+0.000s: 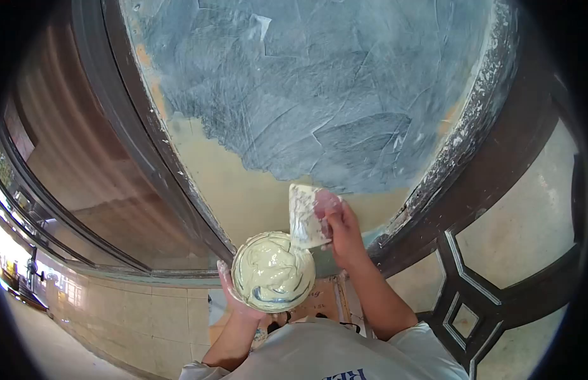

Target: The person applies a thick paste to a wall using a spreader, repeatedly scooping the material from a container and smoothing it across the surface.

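Note:
A round tub of pale, creamy paste (273,269) rests in my left hand (238,297), whose fingers wrap round its left and lower side. In my right hand (344,231) is a flat scraper (305,216) smeared with paste, held over the tub's upper right rim. Behind them stands a wall panel (294,95), coated blue-grey with streaks above and bare pale yellow along its lower part and left edge.
Dark frames spotted with white border the panel, with glass (117,190) on the left and a dark lattice (490,285) with pale panes on the right. Printed cardboard (325,297) lies on the floor below the tub.

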Tool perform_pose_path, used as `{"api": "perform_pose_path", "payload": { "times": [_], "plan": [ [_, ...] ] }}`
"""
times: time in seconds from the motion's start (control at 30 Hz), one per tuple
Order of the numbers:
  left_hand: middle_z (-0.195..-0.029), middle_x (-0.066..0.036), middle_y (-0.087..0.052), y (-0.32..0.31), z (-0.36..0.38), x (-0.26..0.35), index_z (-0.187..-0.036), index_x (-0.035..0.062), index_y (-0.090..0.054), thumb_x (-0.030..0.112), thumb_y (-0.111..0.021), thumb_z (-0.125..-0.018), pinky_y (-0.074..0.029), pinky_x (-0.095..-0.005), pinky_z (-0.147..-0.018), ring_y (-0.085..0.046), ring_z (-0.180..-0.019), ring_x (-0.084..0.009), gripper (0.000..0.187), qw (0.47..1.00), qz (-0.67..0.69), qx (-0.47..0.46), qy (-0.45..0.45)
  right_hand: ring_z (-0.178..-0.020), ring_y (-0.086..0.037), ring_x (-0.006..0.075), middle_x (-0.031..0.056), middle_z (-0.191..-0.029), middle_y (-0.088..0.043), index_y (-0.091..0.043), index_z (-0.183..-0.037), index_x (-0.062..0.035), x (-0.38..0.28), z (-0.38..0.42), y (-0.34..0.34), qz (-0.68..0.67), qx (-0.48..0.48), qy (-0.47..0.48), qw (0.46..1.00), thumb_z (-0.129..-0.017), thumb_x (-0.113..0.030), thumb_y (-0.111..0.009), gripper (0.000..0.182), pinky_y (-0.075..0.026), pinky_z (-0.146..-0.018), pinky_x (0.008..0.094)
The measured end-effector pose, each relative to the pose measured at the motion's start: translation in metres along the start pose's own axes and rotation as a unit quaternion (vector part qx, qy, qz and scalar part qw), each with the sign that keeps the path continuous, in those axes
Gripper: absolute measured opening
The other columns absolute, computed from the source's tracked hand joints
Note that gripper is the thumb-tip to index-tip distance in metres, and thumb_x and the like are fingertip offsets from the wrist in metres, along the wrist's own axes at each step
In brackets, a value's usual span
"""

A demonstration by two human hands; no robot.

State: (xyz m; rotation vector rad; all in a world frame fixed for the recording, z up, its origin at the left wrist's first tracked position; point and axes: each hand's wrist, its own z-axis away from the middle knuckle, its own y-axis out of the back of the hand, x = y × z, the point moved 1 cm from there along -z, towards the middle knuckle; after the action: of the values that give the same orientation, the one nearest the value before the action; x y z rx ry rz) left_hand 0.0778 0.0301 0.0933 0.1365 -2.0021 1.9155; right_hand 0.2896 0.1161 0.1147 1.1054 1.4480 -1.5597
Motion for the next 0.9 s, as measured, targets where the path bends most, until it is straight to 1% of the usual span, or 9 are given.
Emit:
{"api": "perform_pose_path", "payload": {
  "times": [0.1, 0.17, 0.23, 0.37, 0.43, 0.47, 0.53, 0.63, 0.9],
  "plan": [
    [-0.156, -0.014, -0.039, 0.004, 0.001, -0.001, -0.153, 0.0122, -0.038, 0.071, -0.026, -0.097, -0.039, -0.0544, -0.113, -0.044, -0.138, -0.0363, 0.082, 0.999, 0.023, 0.022, -0.012, -0.070, -0.064, 0.0075, 0.0011, -0.098, -0.066, -0.053, -0.125, -0.0087, -0.037, 0.006, 0.010, -0.025, 0.041, 0.078, 0.996, -0.104, -0.023, -0.052, 0.025, -0.050, -0.044, 0.0252],
    [-0.157, -0.014, -0.038, 0.008, 0.001, 0.002, -0.153, 0.0139, -0.038, 0.071, -0.026, -0.097, -0.038, -0.0557, -0.114, -0.042, -0.140, -0.0373, 0.080, 0.999, -0.004, 0.029, -0.025, -0.077, -0.066, 0.0099, 0.0038, -0.100, -0.066, -0.052, -0.124, -0.0067, -0.047, 0.010, 0.021, -0.031, -0.002, 0.124, 0.992, -0.105, -0.022, -0.051, 0.024, -0.052, -0.046, 0.0252],
    [-0.158, -0.014, -0.037, 0.009, 0.004, 0.006, -0.154, 0.0137, -0.037, 0.069, -0.025, -0.098, -0.036, -0.0560, -0.115, -0.040, -0.141, -0.0381, 0.080, 0.999, 0.009, 0.020, -0.037, -0.089, -0.069, 0.0148, 0.0073, -0.112, -0.067, -0.053, -0.127, -0.0061, -0.049, 0.014, 0.027, 0.056, -0.039, 0.176, 0.982, -0.103, -0.020, -0.056, 0.028, -0.060, -0.064, 0.0292],
    [-0.159, -0.011, -0.035, -0.005, 0.004, 0.009, -0.153, 0.0157, -0.038, 0.070, -0.030, -0.096, -0.034, -0.0575, -0.116, -0.038, -0.142, -0.0381, 0.079, 0.997, 0.036, -0.004, -0.068, -0.095, -0.069, 0.0206, 0.0096, -0.112, -0.068, -0.062, -0.119, -0.0045, -0.041, 0.021, 0.035, 0.150, -0.123, 0.230, 0.954, -0.099, -0.014, -0.062, 0.022, -0.059, -0.073, 0.0329],
    [-0.159, -0.011, -0.035, -0.012, 0.004, 0.008, -0.153, 0.0173, -0.038, 0.070, -0.032, -0.096, -0.034, -0.0579, -0.116, -0.037, -0.143, -0.0384, 0.079, 0.992, 0.038, 0.006, -0.119, -0.097, -0.066, 0.0304, 0.0096, -0.112, -0.067, -0.067, -0.112, -0.0044, -0.063, 0.033, 0.023, 0.409, -0.183, 0.346, 0.825, -0.090, -0.005, -0.066, 0.022, -0.055, -0.087, 0.0414],
    [-0.160, -0.011, -0.034, -0.015, 0.006, 0.008, -0.154, 0.0180, -0.037, 0.071, -0.031, -0.095, -0.033, -0.0572, -0.117, -0.036, -0.143, -0.0382, 0.080, 0.991, 0.037, 0.013, -0.125, -0.097, -0.066, 0.0304, 0.0096, -0.112, -0.067, -0.067, -0.112, -0.0044, -0.066, 0.035, 0.020, 0.406, -0.187, 0.347, 0.824, -0.090, -0.005, -0.066, 0.022, -0.055, -0.087, 0.0414],
    [-0.160, -0.010, -0.034, -0.018, 0.007, 0.007, -0.155, 0.0181, -0.036, 0.072, -0.030, -0.095, -0.032, -0.0569, -0.117, -0.035, -0.144, -0.0377, 0.081, 0.989, 0.040, -0.004, -0.141, -0.106, -0.062, 0.0343, 0.0092, -0.115, -0.066, -0.070, -0.114, -0.0080, -0.070, 0.036, 0.015, 0.443, -0.233, 0.417, 0.759, -0.079, -0.004, -0.071, 0.035, -0.052, -0.093, 0.0428],
    [-0.161, -0.009, -0.032, -0.023, 0.008, 0.005, -0.155, 0.0181, -0.034, 0.075, -0.028, -0.094, -0.031, -0.0563, -0.118, -0.034, -0.145, -0.0365, 0.084, 0.988, 0.040, -0.017, -0.151, -0.112, -0.059, 0.0306, 0.0065, -0.117, -0.065, -0.069, -0.117, -0.0098, -0.077, 0.034, 0.013, 0.490, -0.271, 0.442, 0.701, -0.073, -0.006, -0.074, 0.044, -0.051, -0.096, 0.0419],
    [-0.161, -0.008, -0.029, -0.036, 0.008, -0.017, -0.157, 0.0184, -0.029, 0.082, -0.022, -0.090, -0.030, -0.0527, -0.119, -0.032, -0.146, -0.0342, 0.093, 0.965, -0.020, 0.035, -0.259, -0.112, -0.059, 0.0251, 0.0036, -0.111, -0.066, -0.069, -0.112, -0.0079, -0.091, 0.050, -0.023, 0.555, -0.268, 0.514, 0.596, -0.070, -0.013, -0.076, 0.042, -0.051, -0.097, 0.0382]
  ]
}}
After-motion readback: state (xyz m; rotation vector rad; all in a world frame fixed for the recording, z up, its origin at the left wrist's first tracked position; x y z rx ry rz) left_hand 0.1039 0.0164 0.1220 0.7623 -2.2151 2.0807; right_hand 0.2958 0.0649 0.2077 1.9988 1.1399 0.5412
